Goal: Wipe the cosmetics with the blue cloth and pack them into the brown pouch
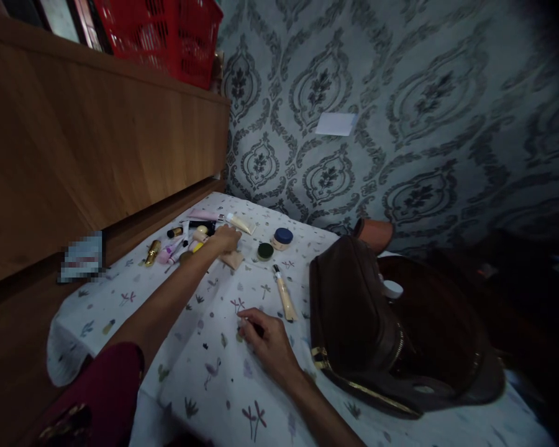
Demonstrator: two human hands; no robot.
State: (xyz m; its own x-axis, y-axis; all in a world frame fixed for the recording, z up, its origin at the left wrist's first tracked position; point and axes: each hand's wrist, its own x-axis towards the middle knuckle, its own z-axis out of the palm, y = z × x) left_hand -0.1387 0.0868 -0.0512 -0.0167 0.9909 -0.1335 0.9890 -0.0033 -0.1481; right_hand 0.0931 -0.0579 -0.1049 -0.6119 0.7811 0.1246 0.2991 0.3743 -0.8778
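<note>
My left hand [227, 239] reaches to the far side of the cloth-covered table, beside a group of cosmetics. Its fingers bend downward and are partly hidden, so what they hold is unclear. A beige tube [233, 259] lies just below this hand, and a cream tube with a white cap [241, 223] lies just beyond it. Nearer to me, my right hand [268, 344] hovers over the cloth with curled fingers, thumb and forefinger close together; anything between them is too small to make out. A cream tube with a black cap [285, 294] lies to its upper right.
A brown bag [345, 304] gapes on the right, a white-capped item [392, 289] at its opening. Two jars, one blue-lidded [282, 238], one green-lidded [265, 251], stand mid-table. A gold bottle [153, 253] lies left. Wooden furniture [102, 136] borders the table, under a red basket [168, 37].
</note>
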